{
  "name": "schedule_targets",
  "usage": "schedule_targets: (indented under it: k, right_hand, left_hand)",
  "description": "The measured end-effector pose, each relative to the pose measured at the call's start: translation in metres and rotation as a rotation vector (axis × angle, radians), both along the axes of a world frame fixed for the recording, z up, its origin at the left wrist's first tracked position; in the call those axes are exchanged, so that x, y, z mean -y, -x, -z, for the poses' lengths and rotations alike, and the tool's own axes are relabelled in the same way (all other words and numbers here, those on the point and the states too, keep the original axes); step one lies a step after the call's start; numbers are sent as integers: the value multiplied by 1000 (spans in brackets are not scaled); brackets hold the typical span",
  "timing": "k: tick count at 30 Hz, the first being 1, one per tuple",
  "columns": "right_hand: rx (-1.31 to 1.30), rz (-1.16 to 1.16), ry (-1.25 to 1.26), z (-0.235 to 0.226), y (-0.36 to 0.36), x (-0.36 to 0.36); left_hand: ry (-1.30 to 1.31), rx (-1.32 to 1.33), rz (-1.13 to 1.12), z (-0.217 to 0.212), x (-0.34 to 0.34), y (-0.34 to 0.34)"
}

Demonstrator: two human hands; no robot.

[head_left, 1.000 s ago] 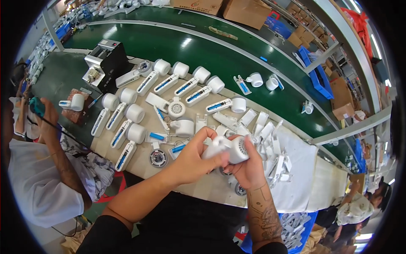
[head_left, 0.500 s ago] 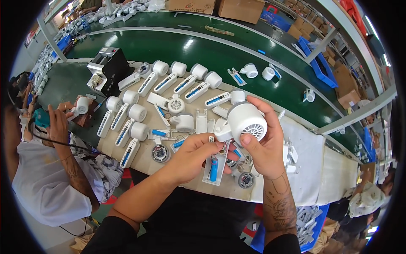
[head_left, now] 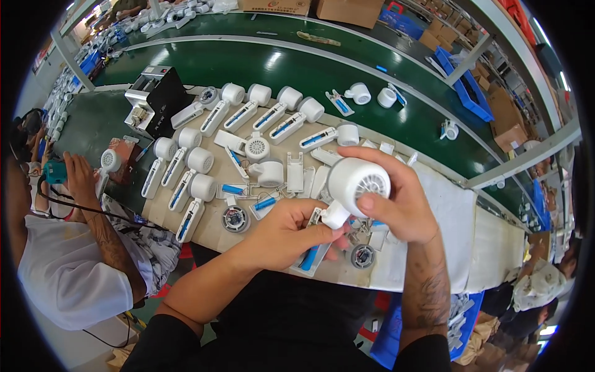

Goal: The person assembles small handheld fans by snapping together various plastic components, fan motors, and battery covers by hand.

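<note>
Both my hands hold a white handheld fan (head_left: 348,180) over the near edge of the table. My right hand (head_left: 409,201) is wrapped round its drum-shaped head, thumb on the edge of the slotted grille. Lower down, my left hand (head_left: 294,232) pinches the neck and the opened handle, where a blue battery (head_left: 308,257) shows. My left fingers partly cover that handle. Just beside it lie a round fan motor part (head_left: 362,256) and some loose wiring. Left of my hands sit another round motor part (head_left: 235,218) and an open handle shell with a blue battery (head_left: 265,203).
Rows of white fans (head_left: 257,111) with open handles fill the table's left and back. A black-and-silver machine (head_left: 155,102) stands back left. Beyond runs a green conveyor (head_left: 242,65) carrying a few fan parts. At left, a co-worker's hand (head_left: 80,180) is beside a teal tool (head_left: 54,172).
The fan has tilted, its head swinging slightly toward me and right, while the handle turned under my left hand. My right hand moved a little right. The co-worker's fan shifted slightly.
</note>
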State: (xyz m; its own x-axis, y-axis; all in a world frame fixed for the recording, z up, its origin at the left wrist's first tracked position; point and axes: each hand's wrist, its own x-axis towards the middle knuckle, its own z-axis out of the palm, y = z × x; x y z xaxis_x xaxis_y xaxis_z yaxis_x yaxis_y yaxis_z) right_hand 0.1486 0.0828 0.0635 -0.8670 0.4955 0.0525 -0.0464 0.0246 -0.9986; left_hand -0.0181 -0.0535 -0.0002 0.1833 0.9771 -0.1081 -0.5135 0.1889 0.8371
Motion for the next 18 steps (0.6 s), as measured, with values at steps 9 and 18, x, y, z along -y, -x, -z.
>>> schedule_targets:
  k: [9, 18]
  right_hand:
    - [380, -249, -2, -12, 30, -20]
    - [548, 538, -757, 74, -61, -128]
  left_hand:
    - [-29, 20, -3, 8, 6, 5]
    - [-53, -304, -384, 49, 52, 59]
